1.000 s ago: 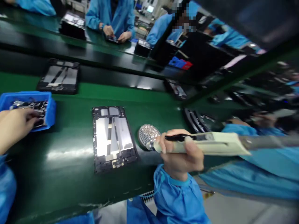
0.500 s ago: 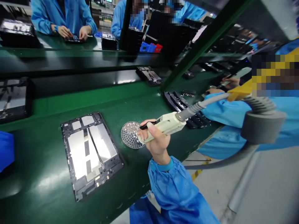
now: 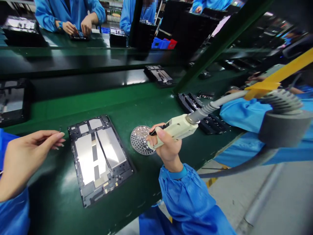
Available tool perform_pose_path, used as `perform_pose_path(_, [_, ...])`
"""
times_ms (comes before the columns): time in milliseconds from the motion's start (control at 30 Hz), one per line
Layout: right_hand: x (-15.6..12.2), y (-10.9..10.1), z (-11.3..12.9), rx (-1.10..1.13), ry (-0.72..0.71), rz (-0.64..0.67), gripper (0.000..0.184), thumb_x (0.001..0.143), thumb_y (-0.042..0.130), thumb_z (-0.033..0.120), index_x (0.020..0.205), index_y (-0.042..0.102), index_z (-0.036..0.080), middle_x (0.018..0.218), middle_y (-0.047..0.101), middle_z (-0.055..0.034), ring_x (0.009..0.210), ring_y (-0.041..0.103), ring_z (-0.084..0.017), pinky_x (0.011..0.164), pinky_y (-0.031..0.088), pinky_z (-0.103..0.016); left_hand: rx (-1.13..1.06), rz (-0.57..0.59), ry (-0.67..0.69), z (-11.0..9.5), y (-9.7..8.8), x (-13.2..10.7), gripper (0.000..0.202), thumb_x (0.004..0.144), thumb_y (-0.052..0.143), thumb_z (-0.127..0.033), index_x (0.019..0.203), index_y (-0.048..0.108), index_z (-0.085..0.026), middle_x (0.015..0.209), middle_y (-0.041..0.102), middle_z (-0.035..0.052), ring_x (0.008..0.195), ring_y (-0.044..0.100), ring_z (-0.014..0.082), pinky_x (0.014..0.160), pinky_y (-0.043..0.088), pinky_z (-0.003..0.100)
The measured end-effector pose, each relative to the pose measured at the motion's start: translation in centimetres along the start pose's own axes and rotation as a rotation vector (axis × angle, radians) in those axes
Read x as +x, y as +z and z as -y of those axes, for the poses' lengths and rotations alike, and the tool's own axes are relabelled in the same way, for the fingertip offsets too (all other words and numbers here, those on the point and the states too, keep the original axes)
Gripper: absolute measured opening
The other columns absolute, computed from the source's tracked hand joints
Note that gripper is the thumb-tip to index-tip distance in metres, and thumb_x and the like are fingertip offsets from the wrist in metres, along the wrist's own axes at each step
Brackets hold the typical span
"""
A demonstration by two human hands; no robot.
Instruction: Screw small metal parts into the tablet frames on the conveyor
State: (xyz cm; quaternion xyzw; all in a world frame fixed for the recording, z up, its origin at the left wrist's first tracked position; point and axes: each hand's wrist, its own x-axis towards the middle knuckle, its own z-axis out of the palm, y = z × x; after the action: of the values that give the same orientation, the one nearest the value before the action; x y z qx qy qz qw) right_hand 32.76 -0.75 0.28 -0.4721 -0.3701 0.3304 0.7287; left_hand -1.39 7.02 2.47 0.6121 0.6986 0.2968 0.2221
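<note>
A dark tablet frame (image 3: 100, 160) with silver panels lies flat on the green belt. My left hand (image 3: 31, 160) hovers just left of it with its fingers extended, holding nothing I can make out. My right hand (image 3: 166, 150) grips a cream-coloured power screwdriver (image 3: 174, 130) with a grey hose (image 3: 220, 106) trailing to the right. Its tip is hidden by my fingers, directly over a round perforated metal tray (image 3: 139, 140) scattered with small shiny screws.
The green conveyor belt (image 3: 151, 101) runs across the view, with more tablet frames (image 3: 157, 75) and black parts (image 3: 202, 114) along it. A co-worker's hands (image 3: 78, 29) work across the line. A blue sleeve (image 3: 244, 114) and a grey drum (image 3: 285, 125) sit right.
My left hand has come in from the left beside the tablet frame, and the blue bin has left the view. The view has swung slightly; my right hand stays over the tray.
</note>
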Motion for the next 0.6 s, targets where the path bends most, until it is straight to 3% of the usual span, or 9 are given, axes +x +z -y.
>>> perform_pose_path(133, [0.0, -0.2, 0.7, -0.006, 0.044, -0.028, 0.031, 0.070, 0.087, 0.047, 0.075, 0.073, 0.020, 0.041, 0.053, 0.0061, 0.034, 0.050, -0.013, 0.040, 0.046, -0.029, -0.069, 0.077, 0.049, -1.3, 1.0, 0.6, 0.033, 0.075, 0.064, -0.054, 0.081, 0.076, -0.024, 0.068, 0.075, 0.0007, 0.067, 0.069, 0.0233, 0.068, 0.056, 0.032])
perform_pose_path(300, [0.8, 0.2, 3.0, 0.059, 0.002, -0.012, 0.025, 0.070, 0.078, 0.044, 0.070, 0.079, 0.019, 0.037, 0.049, 0.0011, 0.034, 0.047, -0.015, 0.041, 0.041, -0.032, -0.072, 0.119, 0.142, 0.3, 2.8, 2.9, 0.031, 0.084, 0.060, -0.044, 0.085, 0.079, -0.019, 0.082, 0.079, 0.0065, 0.070, 0.068, 0.0214, 0.075, 0.053, 0.032])
perform_pose_path(433, [0.8, 2.4, 4.4, 0.057, 0.019, 0.054, 0.025, 0.069, 0.078, 0.044, 0.069, 0.079, 0.019, 0.037, 0.048, -0.0008, 0.037, 0.049, -0.017, 0.042, 0.043, -0.035, -0.102, 0.097, 0.101, 1.1, 4.5, 4.0, 0.017, 0.087, 0.067, -0.030, 0.086, 0.080, -0.018, 0.092, 0.081, 0.0073, 0.085, 0.071, 0.0228, 0.084, 0.052, 0.032])
perform_pose_path(600, [0.1, 6.2, 4.3, 0.106, 0.068, 0.257, 0.026, 0.077, 0.079, 0.045, 0.077, 0.078, 0.019, 0.044, 0.053, 0.0007, 0.042, 0.055, -0.018, 0.045, 0.049, -0.033, -0.144, 0.071, 0.064, 1.3, 6.0, 3.5, 0.014, 0.088, 0.071, -0.026, 0.078, 0.077, -0.019, 0.087, 0.078, 0.0070, 0.084, 0.069, 0.0230, 0.083, 0.050, 0.033])
